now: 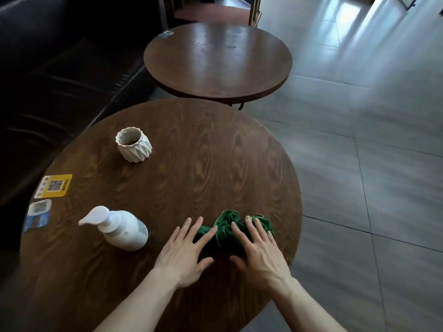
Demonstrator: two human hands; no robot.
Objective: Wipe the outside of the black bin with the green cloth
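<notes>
The round table (215,144) is bare beyond the green cloth (227,227), which is bunched near its right edge. A pump bottle (119,227) is seen left of the cloth. The left hand (184,252) and right hand (259,250) are laid flat, fingers spread, on it, nothing gripped.

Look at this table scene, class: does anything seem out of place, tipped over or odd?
Yes. The white pump bottle lies on its side on the near round table instead of standing. The green cloth is bunched up under both flat hands, left and right. No black bin is visible.
</notes>
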